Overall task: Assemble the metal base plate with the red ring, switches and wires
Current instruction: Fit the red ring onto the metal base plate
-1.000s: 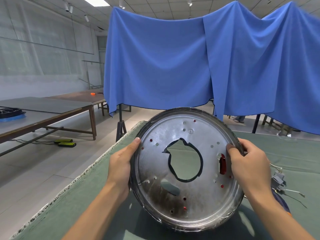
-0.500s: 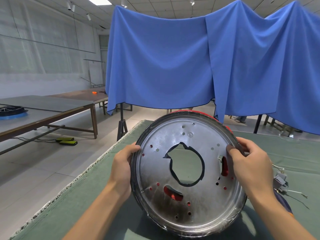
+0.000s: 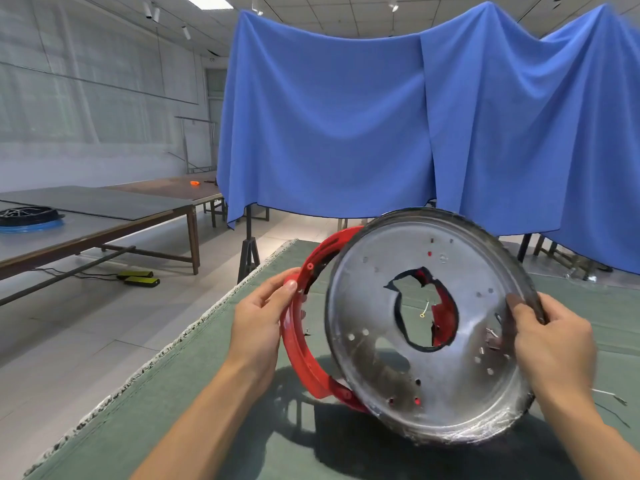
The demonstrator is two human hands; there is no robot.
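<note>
- Closest to us, our left hand (image 3: 261,320) grips the left arc of the red ring (image 3: 294,336), thumb on the near face and fingers curled behind its edge.
- Opposite it, our right hand (image 3: 550,344) grips the right rim of the metal base plate (image 3: 374,344), thumb pressed on the shiny face and fingers wrapped round the dark outer edge.
- Between the two hands the plate stands tilted on edge above the green cloth (image 3: 166,410) of the table, its lower rim low over the cloth; we cannot tell whether it touches.
- Just behind the plate, the red ring pokes out past its left side, from upper left down to the bottom; more red shows through the jagged central hole (image 3: 415,310) and a few small holes.
- Through that hole, beyond our hands, we also see a small yellowish ring terminal (image 3: 423,313) on a thin lead.
- Right of our right wrist, thin wires (image 3: 611,398) lie on the cloth.
- Further off, to the left of our left hand, a long table (image 3: 104,223) carries a dark round part on a blue disc (image 3: 29,220), with two yellow-and-black blocks (image 3: 138,278) on the floor beneath.
- Farthest from both hands, a blue sheet (image 3: 346,133) hangs across the room on stands.
</note>
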